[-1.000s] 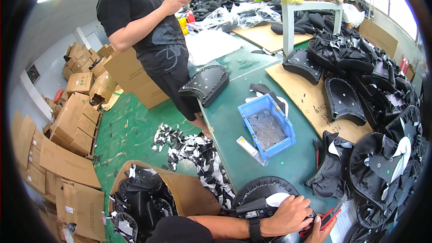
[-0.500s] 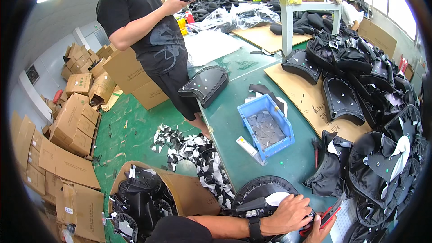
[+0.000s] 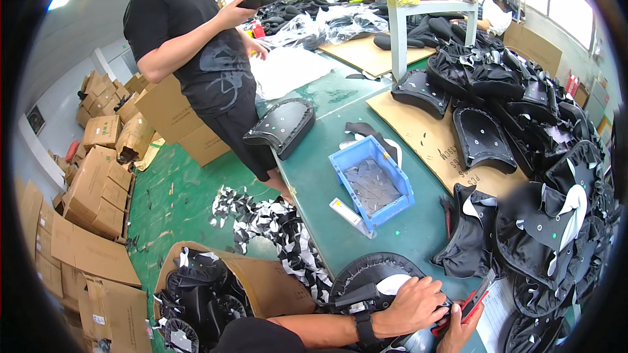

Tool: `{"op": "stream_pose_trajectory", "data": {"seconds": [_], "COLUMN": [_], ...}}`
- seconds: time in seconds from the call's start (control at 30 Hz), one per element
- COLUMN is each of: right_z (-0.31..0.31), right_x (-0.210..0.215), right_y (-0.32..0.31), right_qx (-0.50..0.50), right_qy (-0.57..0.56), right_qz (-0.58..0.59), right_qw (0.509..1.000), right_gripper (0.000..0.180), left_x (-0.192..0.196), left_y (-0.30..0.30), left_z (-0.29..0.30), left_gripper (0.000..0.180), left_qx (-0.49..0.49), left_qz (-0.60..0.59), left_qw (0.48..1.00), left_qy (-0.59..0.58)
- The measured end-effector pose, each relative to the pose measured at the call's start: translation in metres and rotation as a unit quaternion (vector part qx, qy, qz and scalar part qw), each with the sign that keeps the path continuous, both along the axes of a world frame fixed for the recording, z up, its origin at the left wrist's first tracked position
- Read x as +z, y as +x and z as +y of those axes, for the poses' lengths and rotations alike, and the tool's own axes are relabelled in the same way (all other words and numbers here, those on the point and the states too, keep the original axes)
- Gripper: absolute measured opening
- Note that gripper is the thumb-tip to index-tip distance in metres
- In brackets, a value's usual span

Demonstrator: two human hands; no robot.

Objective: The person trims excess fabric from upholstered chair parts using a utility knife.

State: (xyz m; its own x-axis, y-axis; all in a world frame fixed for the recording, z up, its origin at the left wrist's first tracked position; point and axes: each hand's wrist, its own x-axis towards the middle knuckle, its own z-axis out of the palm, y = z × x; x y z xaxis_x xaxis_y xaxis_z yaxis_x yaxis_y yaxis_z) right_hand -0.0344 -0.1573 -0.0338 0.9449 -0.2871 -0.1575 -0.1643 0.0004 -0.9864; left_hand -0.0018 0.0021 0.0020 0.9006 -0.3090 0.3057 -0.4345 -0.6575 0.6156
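A round black padded cover (image 3: 383,267) with a stapled rim lies at the near edge of the green table, white fabric (image 3: 394,284) showing on it. Over its right part bends my left hand (image 3: 411,307), fingers curled together; what its fingertips grip is hidden. A dark band circles that wrist, and a black box-shaped device (image 3: 356,298) sits beside it. My right hand (image 3: 459,332) is closed round a red utility knife (image 3: 473,306), its metal blade (image 3: 485,282) pointing up and away. The two hands nearly meet.
A blue bin (image 3: 404,194) of thin metal strips stands mid-table, a labelled flat case (image 3: 352,216) beside it. Black covers (image 3: 533,222) pile up at right. Near left, a carton (image 3: 265,281) holds black pieces; scraps (image 3: 268,222) litter the floor. Across stands a person (image 3: 190,46) holding a black pad.
The whole view has shifted slightly, moving the scene leftward. Across the table, the person has taken one hand off the black pad and lowered it. My hands keep nearly the same pose.
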Motion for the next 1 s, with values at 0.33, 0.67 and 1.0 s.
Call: {"op": "stream_pose_trajectory", "data": {"seconds": [0.33, 0.67, 1.0], "right_z": [0.011, 0.007, -0.046], "right_x": [0.005, 0.016, 0.059], "right_y": [0.006, -0.001, -0.042], "right_qx": [-0.02, -0.032, 0.13], "right_qy": [0.054, 0.01, -0.326], "right_qz": [-0.026, -0.002, -0.055], "right_qw": [0.998, 0.999, 0.935], "right_gripper": [0.027, 0.038, 0.044], "left_x": [0.011, 0.018, 0.029], "left_y": [0.005, 0.009, 0.021], "left_z": [0.005, 0.008, 0.01], "left_gripper": [0.023, 0.024, 0.016], "left_qx": [-0.004, -0.068, -0.105], "left_qz": [0.005, 0.053, 0.138], "left_qw": [0.999, 0.995, 0.985], "left_qy": [0.042, 0.044, 0.016]}}
